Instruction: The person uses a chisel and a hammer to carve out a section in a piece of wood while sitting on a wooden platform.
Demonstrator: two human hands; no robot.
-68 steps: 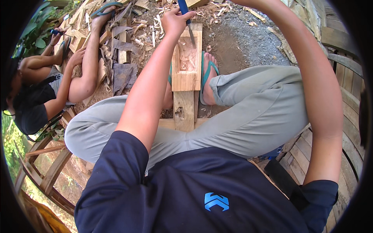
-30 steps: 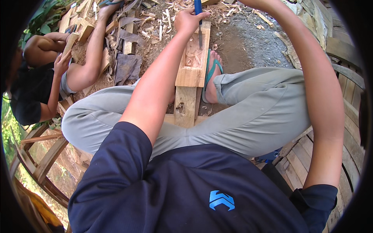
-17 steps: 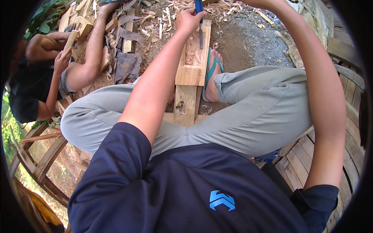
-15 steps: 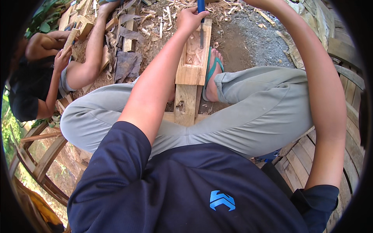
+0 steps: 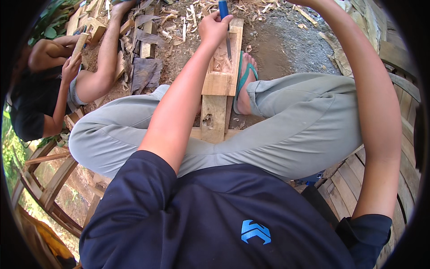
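My left hand (image 5: 213, 28) is closed round the blue handle of a chisel (image 5: 223, 10). The blade slants down into a hollow cut in a pale wooden block (image 5: 220, 85), its tip resting near the hollow's right side. Loose shavings lie inside the hollow. That block sits on a narrower timber (image 5: 213, 117) between my legs. My right forearm (image 5: 354, 49) arcs up along the right side and leaves the picture at the top edge, so the hand and anything in it are out of sight.
My foot in a green flip-flop (image 5: 245, 83) is right beside the block. Wood shavings (image 5: 177, 31) and bark scraps (image 5: 146, 74) litter the ground. At the left another person (image 5: 40, 98) sits holding a wooden piece (image 5: 79, 45). Curved slatted wood (image 5: 345, 188) is at my right.
My left hand and the chisel have shifted slightly left and toward me. The chisel leans more, and its tip is a little lower in the hollow.
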